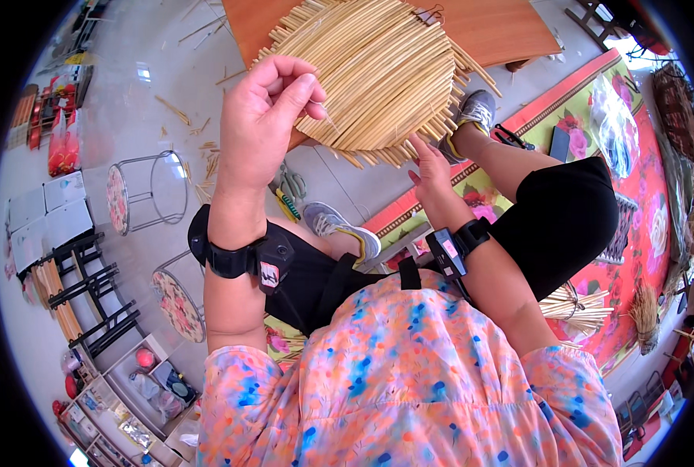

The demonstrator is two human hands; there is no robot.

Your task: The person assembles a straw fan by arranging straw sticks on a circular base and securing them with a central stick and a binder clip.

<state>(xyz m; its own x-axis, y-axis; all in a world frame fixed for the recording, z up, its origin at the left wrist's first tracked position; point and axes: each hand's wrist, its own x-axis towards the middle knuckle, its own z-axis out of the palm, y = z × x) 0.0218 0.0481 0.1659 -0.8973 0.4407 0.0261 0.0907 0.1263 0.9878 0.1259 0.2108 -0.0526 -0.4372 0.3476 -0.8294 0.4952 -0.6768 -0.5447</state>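
A round mat of straw-coloured stalks [386, 78] lies tilted over the near edge of an orange-brown wooden table [495, 31], its stalk ends uneven around the rim. My left hand [265, 105] is raised over the mat's left side, thumb and fingertips pinched together on a thin pale thread [330, 117] that runs down toward the stalks. At the mat's lower right edge is my right hand [434, 165], fingers stretched up against the stalk ends and thumb held apart; part of it is hidden by the mat. A black binder clip [431, 14] grips the far rim.
Grey-handled shears [288, 185] and a green-yellow cutter [288, 207] lie on the floor below my left hand. Cut stalks are scattered at left near two round stools [177, 305]. To the right, a floral mat [650, 257] carries a phone [559, 144] and a stalk bundle [576, 307].
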